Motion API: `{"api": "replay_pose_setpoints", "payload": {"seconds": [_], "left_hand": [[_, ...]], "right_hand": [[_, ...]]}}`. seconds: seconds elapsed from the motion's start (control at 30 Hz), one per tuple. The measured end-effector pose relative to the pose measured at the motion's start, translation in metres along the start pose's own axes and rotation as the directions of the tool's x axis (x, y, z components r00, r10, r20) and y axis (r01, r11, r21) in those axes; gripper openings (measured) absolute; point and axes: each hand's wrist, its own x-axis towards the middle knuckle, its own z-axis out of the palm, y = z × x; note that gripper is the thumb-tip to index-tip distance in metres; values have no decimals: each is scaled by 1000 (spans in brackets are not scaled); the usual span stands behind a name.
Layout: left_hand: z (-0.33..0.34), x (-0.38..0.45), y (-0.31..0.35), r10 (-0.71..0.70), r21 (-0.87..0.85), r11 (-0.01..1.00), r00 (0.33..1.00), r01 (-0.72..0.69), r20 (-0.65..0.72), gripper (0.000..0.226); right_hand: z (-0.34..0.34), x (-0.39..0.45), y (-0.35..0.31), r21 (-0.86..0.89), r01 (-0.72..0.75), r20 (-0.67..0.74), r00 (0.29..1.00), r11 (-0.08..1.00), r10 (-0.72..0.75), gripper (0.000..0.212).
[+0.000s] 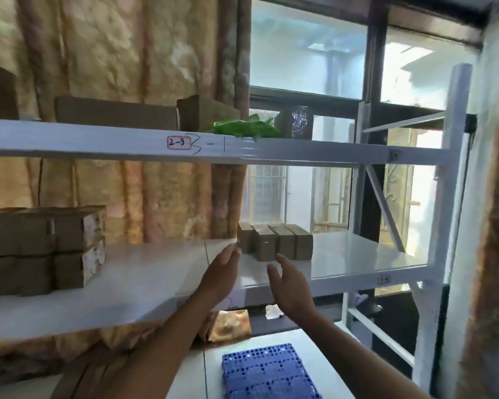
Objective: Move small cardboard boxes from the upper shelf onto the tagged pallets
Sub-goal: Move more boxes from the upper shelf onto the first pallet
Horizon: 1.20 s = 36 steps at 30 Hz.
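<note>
Several small cardboard boxes (274, 241) stand side by side in a row on the white middle shelf (357, 254), right of centre. My left hand (221, 273) is open, fingers up, just left of the row and a little short of it. My right hand (290, 282) is open too, in front of the row's right half, not touching it. Both hands hold nothing. A blue perforated pallet (268, 372) lies on the lower white surface below the hands.
A two-high stack of cardboard boxes (41, 249) fills the shelf's left end. The top shelf rail (98, 139) carries a "2-3" tag (179, 143), with flat cardboard, a brown box (202, 112) and a green bag (245, 128) above. A curtain and window lie behind.
</note>
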Motion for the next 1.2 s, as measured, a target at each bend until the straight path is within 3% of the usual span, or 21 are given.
{"api": "replay_pose_setpoints", "payload": {"seconds": [0.23,0.5,0.6,0.77,0.83,0.97,1.07,1.2], "left_hand": [[30,124,-31,-46,-53,997,999,47,14,56],[43,206,-65,59,251,965,995,-78,83,71],[47,214,-77,137,270,952,990,-143,39,64],[45,220,-62,183,84,981,979,-176,-93,17],[47,220,-58,183,37,983,975,-180,-127,17],[44,221,-58,75,-82,992,974,-94,-216,23],[44,221,-58,-104,-104,991,983,89,-149,42],[46,215,-64,-213,-91,973,977,210,-24,63]], "right_hand": [[33,87,37,-54,-115,-6,993,992,114,56],[54,142,46,-131,-182,28,982,975,187,62],[61,155,47,-124,-197,40,978,973,203,52],[68,162,49,-154,-160,47,984,975,169,45],[70,164,52,-128,-182,57,980,975,190,45],[70,161,56,2,-215,65,975,977,214,55],[67,160,54,115,-245,63,969,963,239,65],[66,157,54,280,-272,57,962,921,267,54]]}}
